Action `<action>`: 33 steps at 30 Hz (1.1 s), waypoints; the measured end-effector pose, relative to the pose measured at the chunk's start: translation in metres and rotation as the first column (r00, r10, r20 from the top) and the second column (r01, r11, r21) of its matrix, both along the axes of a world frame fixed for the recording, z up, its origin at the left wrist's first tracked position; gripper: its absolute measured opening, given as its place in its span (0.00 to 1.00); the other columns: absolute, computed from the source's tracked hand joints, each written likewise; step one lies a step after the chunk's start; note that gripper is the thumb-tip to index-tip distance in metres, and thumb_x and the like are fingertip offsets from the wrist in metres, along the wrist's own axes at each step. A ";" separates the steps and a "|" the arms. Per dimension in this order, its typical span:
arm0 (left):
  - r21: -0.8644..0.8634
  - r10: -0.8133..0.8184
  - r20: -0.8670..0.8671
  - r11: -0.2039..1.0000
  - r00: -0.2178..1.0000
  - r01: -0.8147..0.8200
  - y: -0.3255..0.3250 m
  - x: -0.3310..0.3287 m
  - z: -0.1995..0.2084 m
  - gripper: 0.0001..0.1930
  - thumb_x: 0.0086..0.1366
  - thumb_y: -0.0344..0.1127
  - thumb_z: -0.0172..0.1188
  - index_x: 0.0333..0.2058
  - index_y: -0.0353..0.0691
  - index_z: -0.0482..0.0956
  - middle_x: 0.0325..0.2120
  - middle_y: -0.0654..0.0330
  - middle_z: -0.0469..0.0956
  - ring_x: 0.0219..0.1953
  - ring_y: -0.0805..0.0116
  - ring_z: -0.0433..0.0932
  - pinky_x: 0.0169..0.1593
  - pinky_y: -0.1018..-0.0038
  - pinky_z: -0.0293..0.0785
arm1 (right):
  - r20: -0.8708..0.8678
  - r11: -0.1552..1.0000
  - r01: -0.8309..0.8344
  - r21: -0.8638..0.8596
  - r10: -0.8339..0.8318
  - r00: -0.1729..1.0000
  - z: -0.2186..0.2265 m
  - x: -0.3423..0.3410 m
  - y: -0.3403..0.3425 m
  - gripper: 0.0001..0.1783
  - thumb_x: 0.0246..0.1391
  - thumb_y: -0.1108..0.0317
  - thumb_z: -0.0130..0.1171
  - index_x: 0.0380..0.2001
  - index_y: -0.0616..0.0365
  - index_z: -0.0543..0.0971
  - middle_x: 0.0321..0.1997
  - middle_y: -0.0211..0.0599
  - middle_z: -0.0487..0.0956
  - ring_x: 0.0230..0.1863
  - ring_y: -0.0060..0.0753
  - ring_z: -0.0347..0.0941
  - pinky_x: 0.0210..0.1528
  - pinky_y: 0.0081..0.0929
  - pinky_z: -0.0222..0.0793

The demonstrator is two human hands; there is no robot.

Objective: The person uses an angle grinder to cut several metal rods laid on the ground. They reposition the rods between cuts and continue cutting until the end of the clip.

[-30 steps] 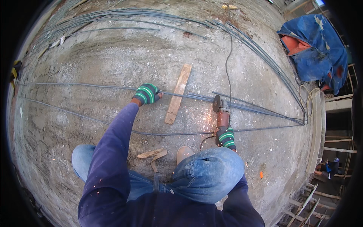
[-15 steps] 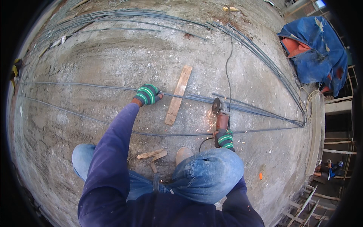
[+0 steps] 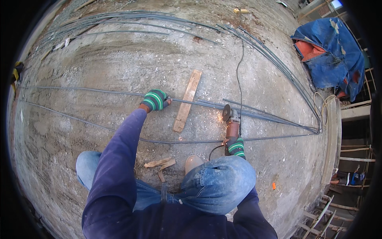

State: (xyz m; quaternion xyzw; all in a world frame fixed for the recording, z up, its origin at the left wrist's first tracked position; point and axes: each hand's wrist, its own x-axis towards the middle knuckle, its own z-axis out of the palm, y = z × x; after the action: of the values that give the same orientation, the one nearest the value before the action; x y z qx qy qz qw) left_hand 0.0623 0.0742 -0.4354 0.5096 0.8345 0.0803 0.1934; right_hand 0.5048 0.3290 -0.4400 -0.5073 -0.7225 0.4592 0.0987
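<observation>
My left hand (image 3: 155, 99), in a green-striped glove, is closed around a long steel rebar (image 3: 107, 91) that runs across the ground. Just right of that hand the bar passes over a flat wooden board (image 3: 187, 101). My right hand (image 3: 236, 147), gloved alike, grips the body of an angle grinder (image 3: 232, 128). Its disc (image 3: 227, 113) stands upright against the bars, and orange sparks (image 3: 219, 117) fly off beside it. The exact contact point is too small to make out. Several more rebars (image 3: 270, 116) lie bundled to the right of the disc.
Another rebar (image 3: 179, 142) crosses the ground nearer me, passing by the grinder. A power cord (image 3: 238, 67) runs up to a yellow block (image 3: 241, 10). More rebars (image 3: 119, 16) lie at the far side. A blue tarp (image 3: 330, 55) covers something at right. Wood scraps (image 3: 160, 163) lie near my shoe.
The grinder has shifted very slightly to the left, and its spray of sparks looks smaller. My left hand stays put on the rebar. A person at the far right has moved a little.
</observation>
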 end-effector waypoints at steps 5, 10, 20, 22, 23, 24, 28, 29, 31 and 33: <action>0.002 0.002 0.003 1.000 1.000 -0.002 0.000 0.001 0.003 0.27 0.71 0.58 0.54 0.32 0.39 0.88 0.29 0.43 0.85 0.35 0.40 0.85 0.44 0.49 0.79 | 0.132 0.998 -0.048 0.051 0.041 0.990 -0.003 -0.001 0.003 0.32 0.46 0.61 0.77 0.52 0.65 0.78 0.37 0.47 0.83 0.35 0.43 0.81 0.38 0.43 0.77; 0.016 0.003 0.002 1.000 1.000 -0.003 0.001 0.002 0.004 0.26 0.71 0.58 0.54 0.33 0.39 0.89 0.29 0.43 0.85 0.35 0.40 0.85 0.44 0.49 0.79 | 0.126 0.998 -0.050 0.034 0.045 0.991 0.007 -0.003 0.000 0.32 0.46 0.61 0.77 0.52 0.65 0.78 0.37 0.48 0.84 0.35 0.45 0.81 0.39 0.44 0.77; 0.009 -0.015 -0.015 1.000 1.000 0.015 0.000 0.002 0.005 0.26 0.72 0.56 0.54 0.34 0.38 0.89 0.28 0.42 0.84 0.34 0.39 0.85 0.44 0.48 0.79 | 0.187 0.982 -0.110 0.150 0.081 0.979 -0.001 -0.003 0.002 0.32 0.46 0.59 0.76 0.51 0.65 0.78 0.38 0.51 0.84 0.36 0.49 0.82 0.39 0.46 0.77; 0.018 -0.018 -0.017 1.000 1.000 0.018 0.000 0.002 0.006 0.26 0.72 0.56 0.54 0.34 0.39 0.89 0.28 0.42 0.85 0.34 0.40 0.85 0.44 0.48 0.79 | 0.159 0.987 -0.101 0.125 0.080 0.984 -0.004 -0.002 0.004 0.32 0.46 0.59 0.76 0.51 0.65 0.78 0.38 0.51 0.84 0.36 0.50 0.82 0.39 0.46 0.77; 0.016 -0.018 -0.018 1.000 1.000 0.019 0.000 0.002 0.007 0.26 0.72 0.56 0.54 0.34 0.39 0.89 0.28 0.42 0.85 0.35 0.40 0.85 0.44 0.49 0.79 | 0.152 0.988 -0.100 0.121 0.081 0.985 -0.005 -0.002 0.005 0.32 0.46 0.59 0.76 0.51 0.65 0.78 0.39 0.51 0.84 0.36 0.50 0.82 0.39 0.46 0.78; 0.013 -0.019 -0.019 1.000 1.000 0.019 0.000 0.002 0.007 0.26 0.72 0.56 0.54 0.34 0.39 0.89 0.28 0.42 0.85 0.35 0.40 0.85 0.44 0.49 0.79 | 0.147 0.988 -0.100 0.116 0.083 0.986 -0.006 -0.002 0.005 0.32 0.46 0.59 0.76 0.51 0.65 0.78 0.39 0.51 0.84 0.36 0.50 0.82 0.39 0.46 0.78; -0.005 -0.013 -0.014 1.000 1.000 0.013 0.000 0.002 0.008 0.26 0.73 0.56 0.54 0.34 0.39 0.89 0.29 0.42 0.85 0.35 0.40 0.85 0.45 0.49 0.80 | 0.139 0.989 -0.099 0.110 0.083 0.987 -0.006 -0.005 0.006 0.32 0.46 0.59 0.76 0.51 0.65 0.78 0.39 0.51 0.84 0.36 0.50 0.83 0.39 0.46 0.78; -0.003 -0.013 -0.015 1.000 1.000 0.013 0.000 0.002 0.007 0.26 0.73 0.56 0.54 0.34 0.38 0.89 0.29 0.42 0.85 0.35 0.40 0.85 0.45 0.49 0.80 | 0.136 0.989 -0.098 0.111 0.082 0.987 -0.005 -0.005 0.006 0.32 0.46 0.59 0.76 0.51 0.65 0.78 0.39 0.51 0.84 0.36 0.50 0.83 0.39 0.47 0.78; 0.003 -0.015 -0.016 1.000 1.000 0.016 0.000 0.002 0.006 0.26 0.73 0.56 0.54 0.34 0.38 0.89 0.29 0.43 0.85 0.35 0.39 0.85 0.45 0.49 0.80 | 0.129 0.989 -0.096 0.110 0.081 0.988 -0.006 -0.004 0.006 0.32 0.46 0.59 0.76 0.51 0.65 0.78 0.39 0.51 0.84 0.36 0.50 0.83 0.39 0.47 0.78; 0.024 -0.003 -0.010 1.000 1.000 0.003 0.000 0.002 0.004 0.27 0.72 0.56 0.53 0.32 0.38 0.89 0.28 0.42 0.85 0.35 0.39 0.85 0.45 0.49 0.79 | 0.126 0.989 -0.097 0.110 0.083 0.989 -0.008 -0.003 0.006 0.32 0.46 0.59 0.76 0.51 0.65 0.78 0.39 0.51 0.84 0.36 0.50 0.83 0.39 0.47 0.78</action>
State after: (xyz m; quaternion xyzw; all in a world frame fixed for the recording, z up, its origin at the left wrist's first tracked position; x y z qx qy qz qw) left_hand 0.0645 0.0743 -0.4311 0.5137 0.8336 0.0874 0.1831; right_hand 0.5021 0.3354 -0.4477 -0.4945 -0.7747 0.3891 0.0632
